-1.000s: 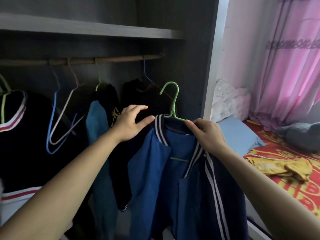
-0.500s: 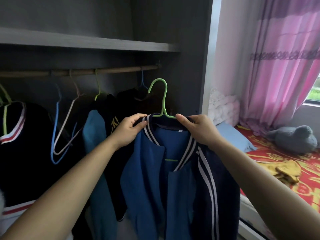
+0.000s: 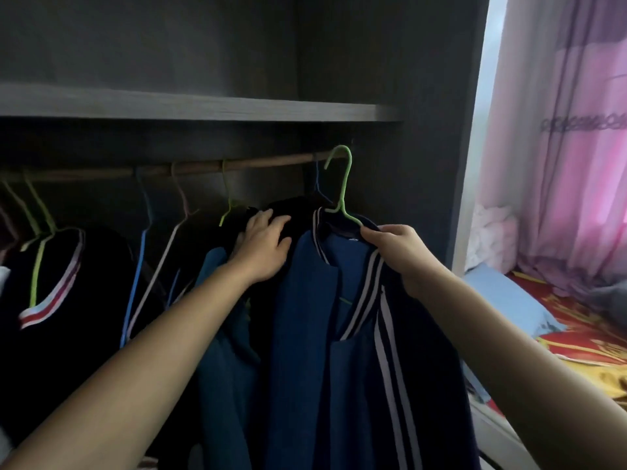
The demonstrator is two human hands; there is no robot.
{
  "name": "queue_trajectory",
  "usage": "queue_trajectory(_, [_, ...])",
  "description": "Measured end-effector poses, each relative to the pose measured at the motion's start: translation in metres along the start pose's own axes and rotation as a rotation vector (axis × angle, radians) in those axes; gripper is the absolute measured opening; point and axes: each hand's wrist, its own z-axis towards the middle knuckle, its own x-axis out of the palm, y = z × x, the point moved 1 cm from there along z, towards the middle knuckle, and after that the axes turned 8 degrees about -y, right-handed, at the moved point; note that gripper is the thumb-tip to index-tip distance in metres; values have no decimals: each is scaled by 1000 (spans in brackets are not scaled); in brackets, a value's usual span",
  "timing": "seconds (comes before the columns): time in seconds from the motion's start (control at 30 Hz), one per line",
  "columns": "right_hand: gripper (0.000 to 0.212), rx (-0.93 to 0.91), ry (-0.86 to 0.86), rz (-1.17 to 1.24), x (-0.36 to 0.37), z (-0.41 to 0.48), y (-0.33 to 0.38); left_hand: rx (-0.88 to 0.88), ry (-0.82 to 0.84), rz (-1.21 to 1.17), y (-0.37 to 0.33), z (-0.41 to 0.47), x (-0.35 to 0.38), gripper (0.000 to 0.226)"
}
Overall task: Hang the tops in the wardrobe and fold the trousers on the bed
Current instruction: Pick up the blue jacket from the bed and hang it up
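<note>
A blue jacket (image 3: 315,334) with white-striped collar and trim hangs on a green hanger (image 3: 343,184). My right hand (image 3: 397,247) pinches the jacket's right shoulder and holds it up. The hanger's hook is level with the right end of the wooden rail (image 3: 190,168); whether it sits on the rail I cannot tell. My left hand (image 3: 263,242) lies with spread fingers on the dark garment (image 3: 295,212) hanging just left of the jacket.
Several tops and two bare hangers (image 3: 149,259) hang along the rail under a grey shelf (image 3: 203,108). The wardrobe's side wall (image 3: 431,164) stands close on the right. Beyond it are the bed (image 3: 583,330), a blue pillow (image 3: 509,300), yellow cloth (image 3: 607,378) and pink curtains (image 3: 576,164).
The jacket and hanger rose toward the rail's right end. My left hand let go of the collar and moved onto the dark garment to the left.
</note>
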Motion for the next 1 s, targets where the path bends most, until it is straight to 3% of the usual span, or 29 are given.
queue_trajectory(0.17, [17, -10, 88, 77, 52, 64, 10, -5, -149, 488, 29, 49, -31, 70])
queue_trajectory(0.3, [17, -21, 141, 87, 95, 111, 14, -32, -249, 648, 56, 77, -41, 91])
queue_trajectory(0.6, [17, -33, 142, 13, 158, 195, -32, -54, -367, 722, 99, 96, -13, 118])
queue_trajectory(0.83, [18, -23, 135, 21, 141, 215, -63, -117, -421, 709, 96, 101, -2, 117])
queue_trajectory(1.0, [29, -125, 90, -108, 143, 196, -66, -188, -375, 649, 82, 99, -2, 117])
